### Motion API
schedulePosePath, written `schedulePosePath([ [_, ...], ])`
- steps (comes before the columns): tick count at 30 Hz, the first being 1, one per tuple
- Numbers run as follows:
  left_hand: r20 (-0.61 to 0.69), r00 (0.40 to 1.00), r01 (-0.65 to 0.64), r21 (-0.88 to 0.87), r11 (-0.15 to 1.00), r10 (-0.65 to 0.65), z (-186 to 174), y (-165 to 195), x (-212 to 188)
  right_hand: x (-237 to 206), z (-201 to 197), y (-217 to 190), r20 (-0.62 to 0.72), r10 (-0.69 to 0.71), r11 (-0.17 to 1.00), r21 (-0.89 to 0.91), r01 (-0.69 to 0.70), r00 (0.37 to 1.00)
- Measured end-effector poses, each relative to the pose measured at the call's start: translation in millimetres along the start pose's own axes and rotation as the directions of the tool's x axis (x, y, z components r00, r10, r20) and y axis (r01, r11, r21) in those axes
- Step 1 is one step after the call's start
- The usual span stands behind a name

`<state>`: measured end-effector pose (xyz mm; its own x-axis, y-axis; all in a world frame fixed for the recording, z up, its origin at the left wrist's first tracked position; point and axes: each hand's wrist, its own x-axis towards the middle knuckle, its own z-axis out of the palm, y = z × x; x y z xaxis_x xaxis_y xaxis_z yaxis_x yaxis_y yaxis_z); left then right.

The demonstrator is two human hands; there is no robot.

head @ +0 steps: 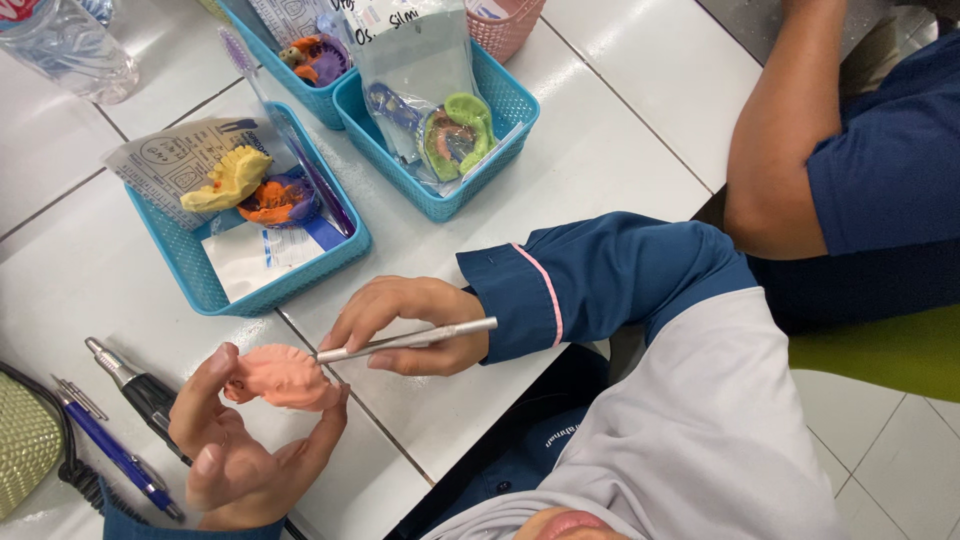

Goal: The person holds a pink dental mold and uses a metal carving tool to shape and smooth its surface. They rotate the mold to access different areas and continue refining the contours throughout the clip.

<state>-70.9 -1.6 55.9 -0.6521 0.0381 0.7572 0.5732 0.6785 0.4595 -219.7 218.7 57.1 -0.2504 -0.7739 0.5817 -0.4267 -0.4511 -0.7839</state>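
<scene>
A pink dental cast (283, 377) sits above the tabletop (600, 150), pinched between the thumb and fingers of the left hand (240, 440), which is curled around it from below. The right hand (405, 325) is closed around a thin metal tool (405, 340), whose tip touches the cast's right edge.

Just left of the left hand lie a silver-tipped black pen (135, 385) and a blue pen (110, 450), with a green woven thing (25, 440) at the frame's left edge. Above the hands stand three blue baskets: the near one (200, 275) holds a yellow cast (228, 178), an orange one (275, 200), a purple toothbrush (290, 135) and papers; the middle one (500, 100) holds a clear bag with a green tray (460, 130); the far one (310, 95) is partly hidden. A plastic bottle (65, 45) stands top left.

Another person's arm (790, 130) rests at the tabletop's right edge, well apart from the hands. Bare tabletop lies between the hands and the near basket, and to the right of the baskets.
</scene>
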Motion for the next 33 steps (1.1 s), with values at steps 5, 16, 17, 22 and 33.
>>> schedulePosePath([
  [5,-0.082,0.992,-0.091,0.068,0.994,0.097,10,-2,1,-3,3,2,-0.049,0.359,0.909,0.243,-0.338,0.932],
  [16,0.222,0.958,-0.193,0.042,0.980,0.179,-1,-3,2,0,2,8,-0.076,0.458,0.851,0.325,-0.412,0.886],
  [17,0.224,0.957,-0.199,0.047,0.979,0.183,-1,-2,2,1,3,10,-0.096,0.459,0.845,0.355,-0.401,0.883],
  [22,0.182,0.972,-0.165,0.099,0.981,0.146,-1,2,2,2,4,14,-0.057,0.507,0.801,0.400,-0.446,0.860],
  [33,0.110,0.974,-0.212,0.139,0.967,0.197,5,9,4,-4,5,23,-0.079,0.478,0.822,0.390,-0.414,0.875],
])
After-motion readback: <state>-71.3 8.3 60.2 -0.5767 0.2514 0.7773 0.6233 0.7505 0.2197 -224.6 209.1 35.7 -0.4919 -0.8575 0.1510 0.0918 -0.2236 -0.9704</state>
